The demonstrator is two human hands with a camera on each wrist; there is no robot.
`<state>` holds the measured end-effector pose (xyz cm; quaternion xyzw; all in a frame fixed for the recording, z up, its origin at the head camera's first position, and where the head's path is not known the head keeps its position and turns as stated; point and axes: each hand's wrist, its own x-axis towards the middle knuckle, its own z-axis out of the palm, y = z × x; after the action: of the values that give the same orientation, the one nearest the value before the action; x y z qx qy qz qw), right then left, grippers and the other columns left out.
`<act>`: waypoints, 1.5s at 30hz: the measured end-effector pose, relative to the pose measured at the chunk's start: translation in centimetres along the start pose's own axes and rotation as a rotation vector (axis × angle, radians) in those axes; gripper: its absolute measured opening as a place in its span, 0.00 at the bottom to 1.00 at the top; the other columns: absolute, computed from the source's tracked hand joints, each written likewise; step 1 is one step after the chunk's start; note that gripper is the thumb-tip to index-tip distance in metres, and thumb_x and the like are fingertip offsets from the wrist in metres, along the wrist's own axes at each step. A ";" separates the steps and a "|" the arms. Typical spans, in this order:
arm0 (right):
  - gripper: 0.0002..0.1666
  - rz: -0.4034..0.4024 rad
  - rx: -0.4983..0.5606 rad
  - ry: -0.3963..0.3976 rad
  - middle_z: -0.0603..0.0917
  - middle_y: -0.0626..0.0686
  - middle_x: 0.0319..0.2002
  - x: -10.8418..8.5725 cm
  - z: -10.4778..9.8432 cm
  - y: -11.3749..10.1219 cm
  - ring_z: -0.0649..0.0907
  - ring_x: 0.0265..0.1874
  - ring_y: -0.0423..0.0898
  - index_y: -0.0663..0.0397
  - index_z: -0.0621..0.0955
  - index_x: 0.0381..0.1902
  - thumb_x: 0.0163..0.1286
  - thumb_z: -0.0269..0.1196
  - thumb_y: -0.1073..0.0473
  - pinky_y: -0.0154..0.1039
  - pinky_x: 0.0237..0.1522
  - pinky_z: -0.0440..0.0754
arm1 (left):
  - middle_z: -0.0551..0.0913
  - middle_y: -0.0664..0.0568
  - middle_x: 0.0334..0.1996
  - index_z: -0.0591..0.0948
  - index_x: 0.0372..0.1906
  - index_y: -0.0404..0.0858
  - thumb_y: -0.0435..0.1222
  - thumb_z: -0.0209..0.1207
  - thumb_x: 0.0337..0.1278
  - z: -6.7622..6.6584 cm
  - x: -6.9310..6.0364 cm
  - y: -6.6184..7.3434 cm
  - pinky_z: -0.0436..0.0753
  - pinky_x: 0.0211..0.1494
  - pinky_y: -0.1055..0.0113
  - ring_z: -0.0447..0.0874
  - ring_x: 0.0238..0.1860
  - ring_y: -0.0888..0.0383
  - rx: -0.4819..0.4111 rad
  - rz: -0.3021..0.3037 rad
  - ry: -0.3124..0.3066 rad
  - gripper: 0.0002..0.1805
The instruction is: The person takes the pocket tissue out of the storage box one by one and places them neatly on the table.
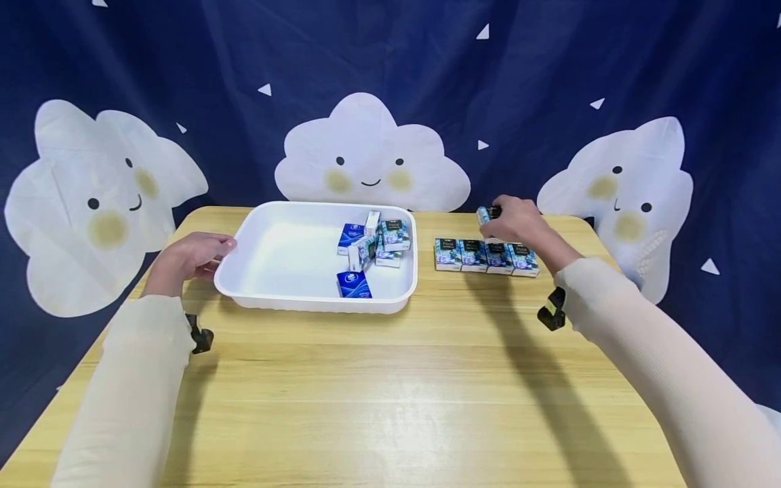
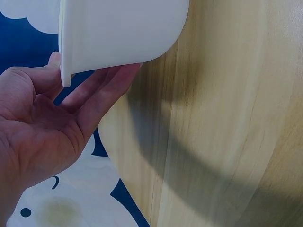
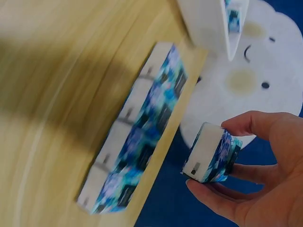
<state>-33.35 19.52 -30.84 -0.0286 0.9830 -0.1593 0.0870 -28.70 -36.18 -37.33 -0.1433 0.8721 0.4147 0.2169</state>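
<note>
My left hand (image 1: 194, 255) grips the left rim of a white plastic tray (image 1: 317, 304); the left wrist view has the thumb on the rim and the fingers against the underside. Inside the tray's right part lie floral boxes (image 1: 395, 234) and dark blue boxes (image 1: 354, 285), jumbled together. My right hand (image 1: 517, 220) pinches a small floral box (image 3: 208, 152) between thumb and fingers. It is held above and behind a row of several matching floral boxes (image 1: 473, 255) standing side by side on the table, right of the tray.
The light wooden table (image 1: 366, 393) ends at a dark blue curtain (image 1: 390, 47) printed with smiling white clouds (image 1: 372, 159). The row of boxes stands near the table's back edge, a short gap from the tray.
</note>
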 end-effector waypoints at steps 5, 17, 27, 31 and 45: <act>0.47 0.030 -0.010 -0.021 0.70 0.73 0.65 -0.1 -0.6 2.6 0.72 0.51 0.64 0.68 0.60 0.75 0.64 0.59 0.50 0.58 0.49 0.76 | 0.63 0.32 0.70 0.54 0.80 0.34 0.47 0.38 0.83 0.0 0.1 -0.1 0.84 0.47 0.65 0.74 0.59 0.43 0.001 0.004 -0.002 0.32; 0.49 0.076 -0.025 -0.010 0.72 0.75 0.60 -0.3 -0.5 8.1 0.72 0.44 0.62 0.74 0.60 0.74 0.62 0.59 0.51 0.52 0.41 0.73 | 0.63 0.33 0.70 0.54 0.80 0.35 0.47 0.38 0.83 -0.1 0.1 0.0 0.83 0.47 0.66 0.75 0.57 0.45 0.000 0.002 0.000 0.32; 0.50 0.088 -0.050 -0.029 0.67 0.79 0.65 -0.7 0.2 10.9 0.72 0.57 0.72 0.79 0.59 0.73 0.62 0.61 0.51 0.62 0.55 0.75 | 0.63 0.33 0.70 0.54 0.80 0.35 0.47 0.38 0.83 -0.1 0.0 0.1 0.83 0.47 0.66 0.75 0.57 0.46 0.005 -0.002 0.006 0.32; 0.50 0.095 -0.046 -0.041 0.66 0.79 0.66 -0.9 0.6 11.8 0.72 0.57 0.73 0.81 0.58 0.72 0.63 0.61 0.52 0.62 0.55 0.75 | 0.63 0.33 0.70 0.55 0.80 0.35 0.47 0.38 0.83 0.0 0.0 0.0 0.83 0.47 0.66 0.74 0.57 0.45 -0.001 -0.002 0.007 0.32; 0.21 0.082 -0.030 -0.006 0.80 0.65 0.35 -1.1 2.7 13.7 0.73 0.33 0.58 0.67 0.76 0.37 0.58 0.66 0.53 0.46 0.34 0.74 | 0.63 0.33 0.70 0.54 0.80 0.35 0.47 0.38 0.83 0.0 0.2 -0.2 0.83 0.48 0.65 0.74 0.58 0.44 0.002 -0.006 0.009 0.32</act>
<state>-32.14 31.79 -37.53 0.0102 0.9854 -0.1406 0.0958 -28.82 -36.28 -37.57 -0.1474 0.8730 0.4126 0.2144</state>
